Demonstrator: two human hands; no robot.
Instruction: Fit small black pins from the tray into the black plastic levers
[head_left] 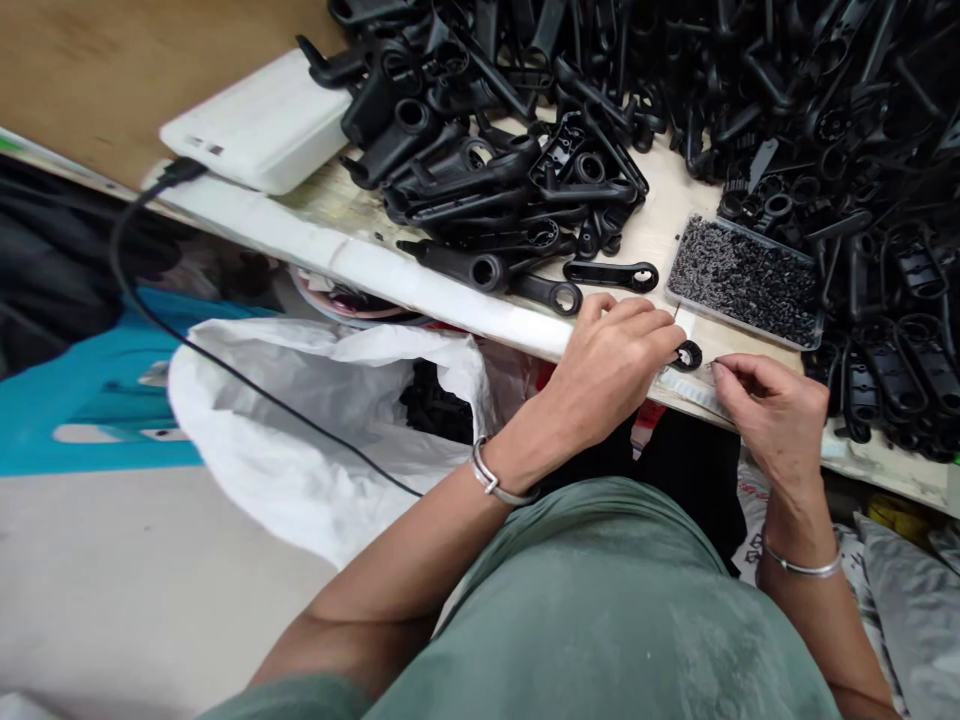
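I see through one camera on the head. It looks forward and down, close over the left hand (607, 370) and right hand (776, 415) at the bench (667, 200) edge.

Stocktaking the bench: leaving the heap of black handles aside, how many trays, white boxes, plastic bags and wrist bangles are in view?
Clear tray: 1
White box: 1
White plastic bag: 1
Wrist bangles: 2
Total: 5

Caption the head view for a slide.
Left hand grips a black ring-ended part at the table edge, right hand pinched beside it, heaped black plastic handles behind.
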